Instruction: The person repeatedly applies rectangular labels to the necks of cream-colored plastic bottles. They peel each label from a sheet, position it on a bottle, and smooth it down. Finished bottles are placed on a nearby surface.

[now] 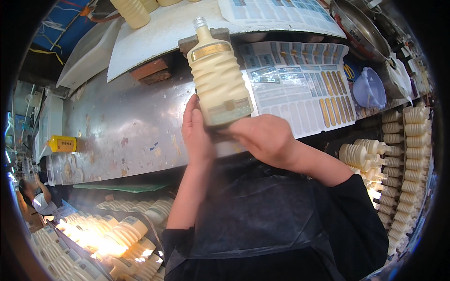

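Note:
A cream bottle [218,77] with wavy ridges lies tilted, its silver-threaded neck pointing away from me and its upper part against a dark block [189,44]. It carries a gold label [211,51] near the shoulder and a pale greenish label [228,109] near the base. My left hand [197,131] grips the bottle's lower left side, fingers pointing up along it. At the base's right corner is my right hand [268,138], its fingers curled and slightly blurred; what they hold, if anything, is hidden. Right of the bottle lie sheets of gold and blue-grey labels [300,84].
The metal table [126,112] holds a yellow container [62,144] at left and a reddish brick [150,70] under a white board [154,40]. A lilac bucket [369,88] stands right. Stacked cream bottles [415,164] are at right, more bottles [117,234] lower left. Another person [40,194] is far left.

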The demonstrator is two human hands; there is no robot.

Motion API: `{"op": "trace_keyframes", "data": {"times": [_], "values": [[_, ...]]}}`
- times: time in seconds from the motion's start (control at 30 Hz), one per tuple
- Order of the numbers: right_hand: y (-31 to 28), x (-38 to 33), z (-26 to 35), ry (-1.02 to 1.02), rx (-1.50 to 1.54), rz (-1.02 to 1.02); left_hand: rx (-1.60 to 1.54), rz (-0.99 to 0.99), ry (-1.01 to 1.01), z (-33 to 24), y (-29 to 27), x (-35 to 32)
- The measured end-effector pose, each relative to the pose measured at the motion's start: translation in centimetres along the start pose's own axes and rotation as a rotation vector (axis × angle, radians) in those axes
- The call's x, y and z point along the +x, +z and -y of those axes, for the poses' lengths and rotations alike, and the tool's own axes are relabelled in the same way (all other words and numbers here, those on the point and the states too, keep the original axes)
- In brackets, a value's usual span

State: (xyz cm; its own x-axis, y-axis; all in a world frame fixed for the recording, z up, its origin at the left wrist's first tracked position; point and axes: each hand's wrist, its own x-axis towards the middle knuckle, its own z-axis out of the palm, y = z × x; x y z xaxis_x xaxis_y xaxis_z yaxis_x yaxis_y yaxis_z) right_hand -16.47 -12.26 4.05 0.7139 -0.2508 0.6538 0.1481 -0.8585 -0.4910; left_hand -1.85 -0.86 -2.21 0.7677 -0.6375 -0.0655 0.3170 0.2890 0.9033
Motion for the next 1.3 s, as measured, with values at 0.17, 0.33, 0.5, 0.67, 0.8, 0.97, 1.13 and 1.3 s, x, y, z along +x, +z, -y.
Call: {"op": "trace_keyframes", "data": {"times": [0.17, 0.33, 0.5, 0.67, 0.8, 0.97, 1.13, 1.3], "values": [[0.1, 0.9, -0.4, 0.671, 0.478, -0.266, 0.117, -0.048, 0.057, 0.2, 0.2, 0.1], [1.5, -0.7, -0.2, 0.639, 0.254, -0.130, 0.664, -0.083, 0.212, 0.8, 1.0, 0.3], [2.6, -4.1, -3.6, 0.730, 0.271, -0.258, 0.646, -0.061, 0.265, 1.5, 0.7, 0.5], [2.9, -4.3, -5.5, 0.825, 0.593, -0.393, 0.540, -0.058, 0.238, 1.4, 0.8, 0.2], [-0.1, -2.0, -5.0, 1.067, 0.929, -0.247, 0.278, -0.061, 0.260, 2.5, 0.2, 0.4], [2.0, -2.0, -5.7, 0.927, 0.700, 0.041, 0.609, -0.097, 0.259, 2.0, 0.9, 0.3], [2.5, -1.9, -6.2, 0.905, 0.581, 0.136, 0.630, -0.089, 0.259, 1.8, 0.8, 0.1], [2.2, -1.7, -5.8, 0.850, 0.711, 0.005, 0.905, -0.136, 0.333, 1.2, 0.7, -0.5]]}}
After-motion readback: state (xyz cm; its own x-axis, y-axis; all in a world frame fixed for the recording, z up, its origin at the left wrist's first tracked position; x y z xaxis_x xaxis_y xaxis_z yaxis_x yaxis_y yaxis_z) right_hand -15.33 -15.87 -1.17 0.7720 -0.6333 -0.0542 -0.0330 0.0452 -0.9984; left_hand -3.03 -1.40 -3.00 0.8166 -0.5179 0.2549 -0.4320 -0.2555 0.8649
